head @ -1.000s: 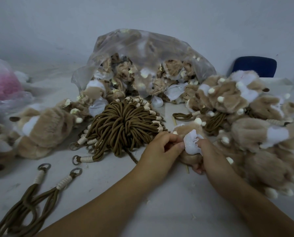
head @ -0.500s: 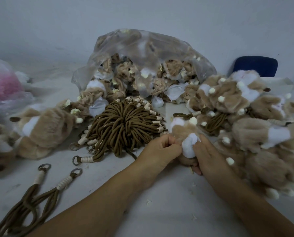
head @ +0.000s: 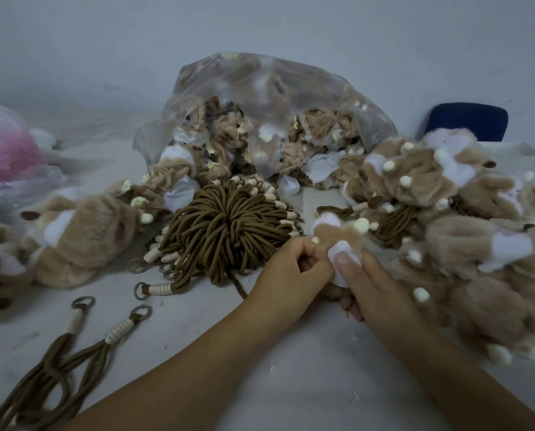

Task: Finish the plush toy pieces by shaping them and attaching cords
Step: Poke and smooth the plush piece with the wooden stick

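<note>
A small tan plush piece [head: 337, 236] with white stuffing at its opening sits between both my hands above the table. My left hand [head: 286, 275] grips its left edge with curled fingers. My right hand [head: 364, 286] holds it from the right, the thumb pressing on the white stuffing. Just left of my hands lies a big bundle of brown cords [head: 228, 227] with cream wrapped ends and metal rings. Two loose cords [head: 73, 346] lie at the lower left.
A clear plastic bag [head: 260, 119] full of unshaped plush pieces stands behind the cords. Finished plush toys are heaped at the right [head: 446, 213] and at the left [head: 82, 234]. A bag with pink material [head: 5, 157] is far left, a blue chair [head: 466, 121] back right.
The white stuffing has been pushed further into the plush piece, and both hands with the piece have shifted slightly up and right. My right thumb now lies over the stuffing.
</note>
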Tool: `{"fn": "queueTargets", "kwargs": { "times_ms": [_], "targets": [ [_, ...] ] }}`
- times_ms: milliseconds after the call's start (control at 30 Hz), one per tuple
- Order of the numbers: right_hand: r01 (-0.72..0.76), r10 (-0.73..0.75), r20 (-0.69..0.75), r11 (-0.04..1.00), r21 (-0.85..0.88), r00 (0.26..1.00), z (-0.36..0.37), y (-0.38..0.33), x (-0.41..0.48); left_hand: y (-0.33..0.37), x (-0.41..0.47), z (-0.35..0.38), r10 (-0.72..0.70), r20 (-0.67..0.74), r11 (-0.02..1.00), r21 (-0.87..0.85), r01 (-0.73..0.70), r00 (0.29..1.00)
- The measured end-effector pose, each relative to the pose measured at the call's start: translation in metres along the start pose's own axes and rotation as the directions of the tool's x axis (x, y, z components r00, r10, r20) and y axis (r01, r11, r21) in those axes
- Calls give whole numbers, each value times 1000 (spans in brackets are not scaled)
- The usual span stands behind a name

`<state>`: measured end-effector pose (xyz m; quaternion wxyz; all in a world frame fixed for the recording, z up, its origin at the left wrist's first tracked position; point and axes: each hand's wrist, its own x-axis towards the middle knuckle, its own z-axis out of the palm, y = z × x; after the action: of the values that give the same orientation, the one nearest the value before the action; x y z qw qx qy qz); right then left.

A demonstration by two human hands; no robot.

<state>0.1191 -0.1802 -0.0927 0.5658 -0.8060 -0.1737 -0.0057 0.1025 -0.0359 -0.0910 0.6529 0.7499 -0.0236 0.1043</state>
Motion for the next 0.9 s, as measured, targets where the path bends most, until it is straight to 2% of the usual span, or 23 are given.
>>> {"fn": "queueTargets", "kwargs": {
  "times_ms": [100, 300, 400, 467, 567, 700, 767, 833, 900],
  "targets": [
    [-35, 35, -2, 995, 91, 999, -2, -4, 0, 0, -1, 1, 41, -2, 999, 5, -41, 999],
    [-30, 32, -10, 994, 104, 999, -5, 2, 6, 3, -1, 1, -77, 64, 983, -164, 86, 995],
    [-35, 36, -10, 996, 88, 999, -6, 4, 6, 6, -2, -1, -78, 150, 976, -192, 106, 986],
    [-46, 48, -16, 996, 79, 999, -5, 5, 7, 7, -3, -1, -87, 170, 985, -135, 111, 982],
    [-43, 44, -9, 995, 93, 999, -5, 4, 7, 6, -3, 0, -65, 120, 998, 9, 64, 991],
    [-22, 21, 4, 997, 80, 1000, -6, 3, 7, 4, -4, -1, -12, 82, 999, 39, 8, 997],
    [-29, 29, -2, 995, 91, 1000, -7, 4, 7, 6, -4, -2, 24, 103, 993, 115, -36, 994],
    [-40, 39, 6, 994, 98, 999, -8, 6, 7, 9, -5, -3, 92, 128, 960, 254, -123, 987],
    [-42, 41, 6, 996, 74, 999, -8, 7, 7, 12, -6, -5, 180, 161, 878, 418, -232, 971]
  ]
}}
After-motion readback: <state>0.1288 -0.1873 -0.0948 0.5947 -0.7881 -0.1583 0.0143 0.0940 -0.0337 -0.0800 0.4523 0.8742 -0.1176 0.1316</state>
